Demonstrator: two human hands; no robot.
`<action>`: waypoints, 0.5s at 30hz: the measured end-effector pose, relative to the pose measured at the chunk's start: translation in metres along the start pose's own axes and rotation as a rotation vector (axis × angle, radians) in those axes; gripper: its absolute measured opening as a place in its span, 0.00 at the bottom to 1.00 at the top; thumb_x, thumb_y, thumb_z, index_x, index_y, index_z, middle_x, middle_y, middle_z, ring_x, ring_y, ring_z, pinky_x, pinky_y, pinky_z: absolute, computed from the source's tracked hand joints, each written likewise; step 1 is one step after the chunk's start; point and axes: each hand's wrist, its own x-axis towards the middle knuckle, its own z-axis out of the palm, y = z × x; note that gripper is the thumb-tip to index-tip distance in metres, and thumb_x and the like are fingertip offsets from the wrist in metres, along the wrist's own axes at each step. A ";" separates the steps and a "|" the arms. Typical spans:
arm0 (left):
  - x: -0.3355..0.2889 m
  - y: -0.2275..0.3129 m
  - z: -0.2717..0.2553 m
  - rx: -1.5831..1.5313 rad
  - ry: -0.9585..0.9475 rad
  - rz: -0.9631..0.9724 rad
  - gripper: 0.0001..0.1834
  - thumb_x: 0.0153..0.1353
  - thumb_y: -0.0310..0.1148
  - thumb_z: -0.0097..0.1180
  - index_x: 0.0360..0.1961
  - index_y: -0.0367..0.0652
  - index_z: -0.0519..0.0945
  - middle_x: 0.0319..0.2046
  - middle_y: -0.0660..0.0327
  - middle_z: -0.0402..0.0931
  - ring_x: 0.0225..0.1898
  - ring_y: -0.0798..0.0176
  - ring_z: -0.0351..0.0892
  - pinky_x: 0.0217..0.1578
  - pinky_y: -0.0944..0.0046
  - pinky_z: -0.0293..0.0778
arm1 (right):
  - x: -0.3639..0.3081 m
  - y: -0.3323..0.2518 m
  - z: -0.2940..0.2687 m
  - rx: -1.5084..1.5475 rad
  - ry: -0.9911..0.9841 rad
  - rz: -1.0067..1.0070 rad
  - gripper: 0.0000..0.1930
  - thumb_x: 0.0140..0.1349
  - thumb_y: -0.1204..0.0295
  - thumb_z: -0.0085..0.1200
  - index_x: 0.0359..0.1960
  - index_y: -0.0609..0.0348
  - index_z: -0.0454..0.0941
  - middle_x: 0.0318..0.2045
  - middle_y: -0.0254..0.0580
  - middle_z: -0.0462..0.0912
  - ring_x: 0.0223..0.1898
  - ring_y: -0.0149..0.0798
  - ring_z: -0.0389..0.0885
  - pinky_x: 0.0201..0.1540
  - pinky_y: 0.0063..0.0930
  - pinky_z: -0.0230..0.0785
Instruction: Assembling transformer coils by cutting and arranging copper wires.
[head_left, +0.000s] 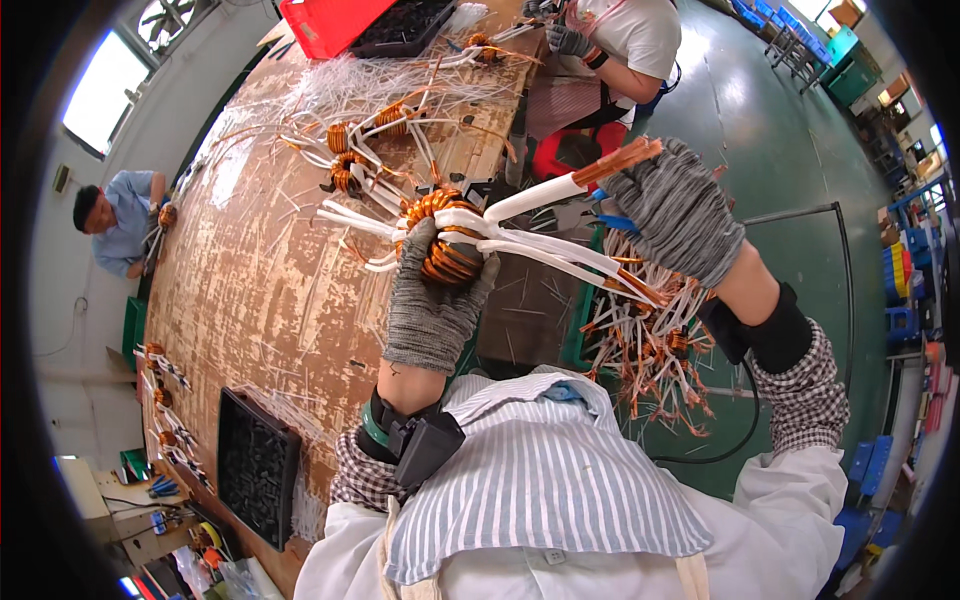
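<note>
My left hand, in a grey knitted glove, is closed around a copper-wound toroidal coil. White-sleeved leads stick out of the coil on both sides, several ending in bare copper. One thick lead points up and right, and its bare copper strands reach my right hand. That hand, gloved too, is closed with a blue-handled tool in it; its jaws are hard to make out. Below the right hand, a green crate holds a heap of coils with white leads and copper ends.
More copper coils lie on the worn wooden table among white sleeve offcuts. A black tray of small black parts stands at lower left, a red bin at the back. Co-workers sit at the far end and left.
</note>
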 end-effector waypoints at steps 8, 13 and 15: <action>-0.008 -0.001 -0.007 0.037 0.014 -0.004 0.20 0.55 0.40 0.56 0.47 0.48 0.69 0.39 0.60 0.73 0.38 0.62 0.76 0.31 0.65 0.79 | -0.001 -0.017 0.028 0.154 0.037 0.088 0.14 0.49 0.69 0.52 0.40 0.55 0.75 0.35 0.41 0.74 0.38 0.43 0.71 0.43 0.37 0.63; -0.009 -0.005 0.003 0.194 0.162 0.039 0.20 0.53 0.45 0.57 0.42 0.45 0.72 0.31 0.60 0.76 0.30 0.63 0.78 0.21 0.70 0.80 | -0.007 -0.023 0.035 0.135 -0.058 0.118 0.18 0.50 0.65 0.54 0.44 0.52 0.74 0.40 0.39 0.74 0.42 0.40 0.70 0.50 0.37 0.60; -0.008 -0.006 0.003 0.187 0.172 0.030 0.20 0.53 0.46 0.57 0.42 0.45 0.72 0.31 0.60 0.76 0.30 0.64 0.78 0.21 0.71 0.79 | -0.007 -0.026 0.034 0.078 -0.040 0.088 0.19 0.50 0.64 0.53 0.46 0.52 0.74 0.41 0.38 0.73 0.43 0.40 0.70 0.51 0.39 0.59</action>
